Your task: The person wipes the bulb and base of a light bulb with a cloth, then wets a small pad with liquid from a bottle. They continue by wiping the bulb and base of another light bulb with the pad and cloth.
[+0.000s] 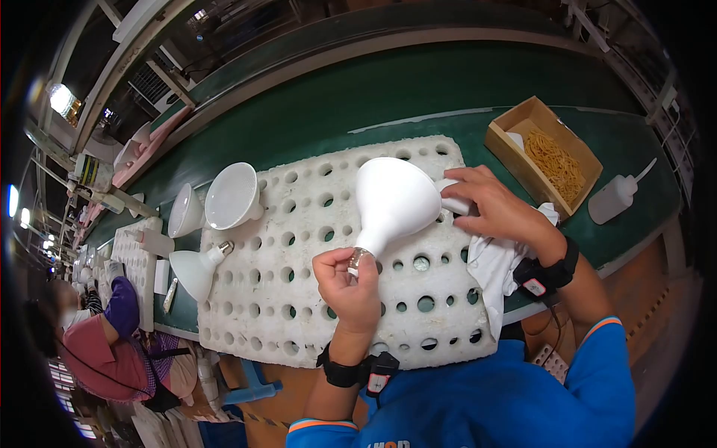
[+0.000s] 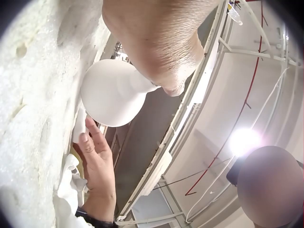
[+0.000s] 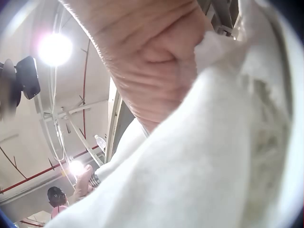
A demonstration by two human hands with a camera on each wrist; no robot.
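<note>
Head view from above, down on the white bulb; wrist views low, close, both toward the ceiling.

The green worktop carries a white, holed board lying flat. Beyond its far right corner sit 1 box, tilted in view, and 1 bottle just beside it. 3 lamps cluster at the board's left edge; where each rests is unclear. Left of them, a 2nd holed board lies flat.

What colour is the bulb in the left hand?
White; the bulb shows best in the head view.
</note>
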